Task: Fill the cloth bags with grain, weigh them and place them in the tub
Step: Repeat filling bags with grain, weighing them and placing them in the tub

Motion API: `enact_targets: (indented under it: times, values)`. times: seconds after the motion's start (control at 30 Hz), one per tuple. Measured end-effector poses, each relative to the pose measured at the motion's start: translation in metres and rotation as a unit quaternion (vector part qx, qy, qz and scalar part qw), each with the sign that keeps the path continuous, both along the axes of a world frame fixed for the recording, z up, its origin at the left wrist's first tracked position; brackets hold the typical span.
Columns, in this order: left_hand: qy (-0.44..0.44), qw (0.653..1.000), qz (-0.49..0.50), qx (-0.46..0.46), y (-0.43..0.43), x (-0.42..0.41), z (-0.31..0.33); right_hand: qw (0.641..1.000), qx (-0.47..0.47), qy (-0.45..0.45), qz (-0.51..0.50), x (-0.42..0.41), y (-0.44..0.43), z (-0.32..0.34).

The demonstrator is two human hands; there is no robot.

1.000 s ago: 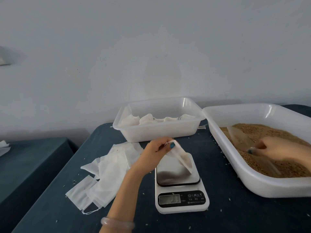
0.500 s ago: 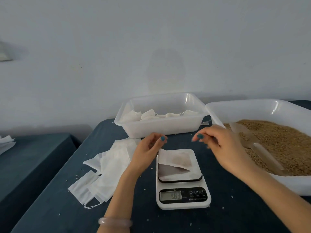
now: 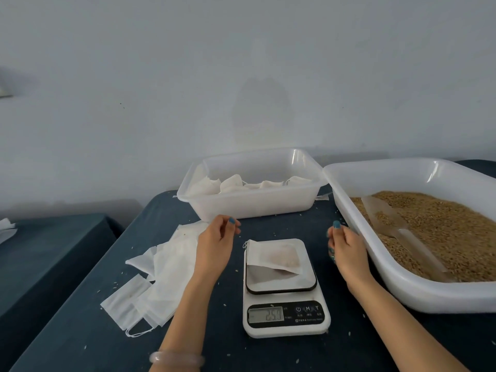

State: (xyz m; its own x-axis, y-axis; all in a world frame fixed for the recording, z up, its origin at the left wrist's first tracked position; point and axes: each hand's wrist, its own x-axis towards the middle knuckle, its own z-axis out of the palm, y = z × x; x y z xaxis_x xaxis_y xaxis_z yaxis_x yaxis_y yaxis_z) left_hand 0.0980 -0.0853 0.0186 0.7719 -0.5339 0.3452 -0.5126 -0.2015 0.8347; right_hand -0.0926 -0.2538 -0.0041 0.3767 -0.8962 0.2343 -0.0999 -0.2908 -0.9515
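A filled white cloth bag (image 3: 273,257) lies flat on the platform of a white digital scale (image 3: 284,315), whose display is lit. My left hand (image 3: 216,244) hovers just left of the scale, fingers loosely curled and holding nothing. To the right of the scale, my right hand (image 3: 346,247) is also free of any object, beside the grain tub. A small clear tub (image 3: 249,202) behind the scale holds several filled bags. The large white tub (image 3: 397,285) at right holds brown grain (image 3: 440,224) with a clear scoop (image 3: 402,234) lying in it.
A loose pile of flat, unfilled cloth bags (image 3: 158,272) lies on the dark blue tablecloth left of my left arm. Stray grains dot the cloth. A second dark table (image 3: 40,253) stands at the left, and a pale wall runs behind everything.
My left hand laid the filled bag on the scale and let go. My right hand left the scoop in the grain, came over the scale, then drew back to its right side.
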Motion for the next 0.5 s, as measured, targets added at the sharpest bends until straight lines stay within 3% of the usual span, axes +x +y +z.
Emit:
enact_targets:
  times: [0.23,0.5]
  values:
    - [-0.009,0.999,-0.025,0.039,0.0023,-0.0058,0.0034,1.0,-0.018,-0.003,0.02,-0.0005,0.0032,-0.0004]
    - [-0.12,0.976,-0.112,0.142,0.0013,-0.0095,0.0025,0.999,-0.03,0.005,0.026,0.0,0.0023,-0.0039]
